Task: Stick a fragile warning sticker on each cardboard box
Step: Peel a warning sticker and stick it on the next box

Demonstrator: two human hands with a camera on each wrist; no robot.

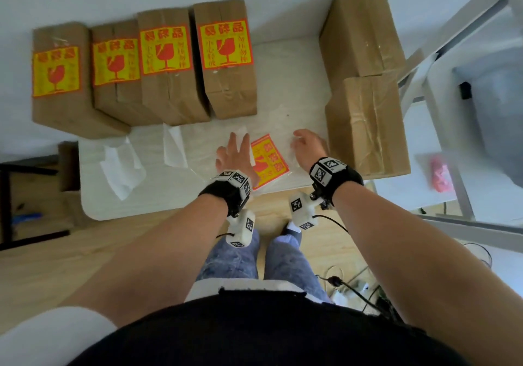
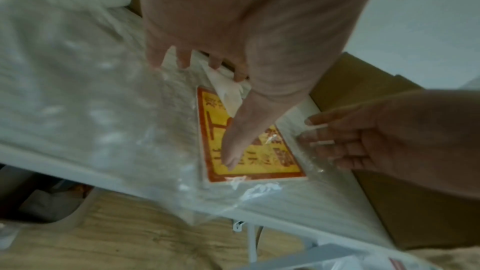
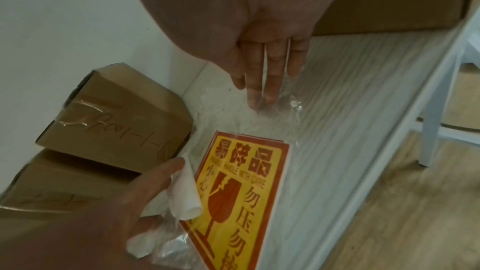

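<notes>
A stack of yellow-and-red fragile stickers [image 1: 270, 164] lies in a clear plastic bag [image 3: 285, 110] near the table's front edge. My left hand [image 1: 236, 153] lies over the stack's left side with its fingers straight. Its thumb tip rests on the top sticker [image 2: 259, 165], and a white backing paper [image 2: 226, 91] sits under its fingers. To the right of the stack, the straight fingers of my right hand [image 1: 307, 146] press on the bag. Several boxes [image 1: 226, 60] at the back left carry stickers. Two bare boxes [image 1: 365, 125] [image 1: 359, 31] stand at the right.
Loose white backing papers [image 1: 121, 167] [image 1: 174, 145] lie on the table's left part. The table's front edge [image 1: 169, 213] is just below my wrists. A white metal frame [image 1: 441, 128] stands right of the bare boxes, and cables [image 1: 348, 283] lie on the floor.
</notes>
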